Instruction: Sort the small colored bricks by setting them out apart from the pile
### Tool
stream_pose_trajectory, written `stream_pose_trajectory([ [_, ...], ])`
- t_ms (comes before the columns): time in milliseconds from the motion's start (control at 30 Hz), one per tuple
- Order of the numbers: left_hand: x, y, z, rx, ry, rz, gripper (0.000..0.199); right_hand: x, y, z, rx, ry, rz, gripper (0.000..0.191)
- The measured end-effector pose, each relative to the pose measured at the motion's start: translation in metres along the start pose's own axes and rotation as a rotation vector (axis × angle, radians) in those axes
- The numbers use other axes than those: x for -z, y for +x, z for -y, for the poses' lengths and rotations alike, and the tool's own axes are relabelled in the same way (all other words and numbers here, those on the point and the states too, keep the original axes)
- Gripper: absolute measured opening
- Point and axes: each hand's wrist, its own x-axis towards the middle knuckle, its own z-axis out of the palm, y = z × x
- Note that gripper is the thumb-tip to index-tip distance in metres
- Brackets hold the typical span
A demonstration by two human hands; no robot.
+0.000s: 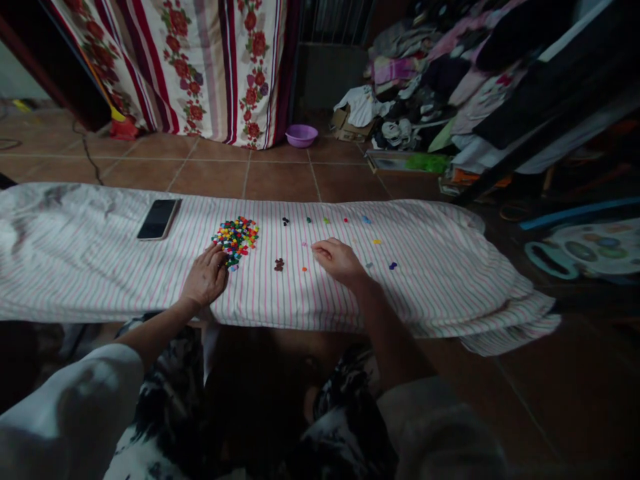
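A heap of small multicoloured beads (237,239) lies on the striped cloth. My left hand (206,277) rests palm down at the heap's near left edge, its fingers stretched out and touching the beads. To the right, my right hand (340,261) is closed low over the cloth, thumb and fingers pressed together; whatever they hold is too small to make out. Just left of its fingertips lie pink beads (305,244). Small colour groups surround it: brown beads (279,265), an orange bead (305,269), black beads (285,221), yellow beads (377,242) and dark blue beads (393,266).
The striped cloth (440,267) covers a long, narrow surface before me. A phone (159,219) lies left of the heap. Beyond, on the tiled floor, are a purple basin (301,136), a floral curtain (215,73) and piled clothes (415,87). A light-blue chair (595,243) stands at right.
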Motion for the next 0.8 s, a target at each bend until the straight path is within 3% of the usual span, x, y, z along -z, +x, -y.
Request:
stream_pose_trajectory([
  [433,-0.005,0.001,0.0,0.025,-0.109,-0.07,0.035,-0.07,0.059,0.105,0.199,0.004,0.289,0.025],
  [600,-0.01,-0.001,0.001,0.065,-0.113,-0.112,0.033,-0.091,0.07,0.128,0.246,-0.058,0.365,0.025],
  [800,-0.013,-0.003,0.003,0.135,-0.156,-0.094,0.032,-0.101,0.074,0.139,0.301,-0.08,0.397,0.026],
])
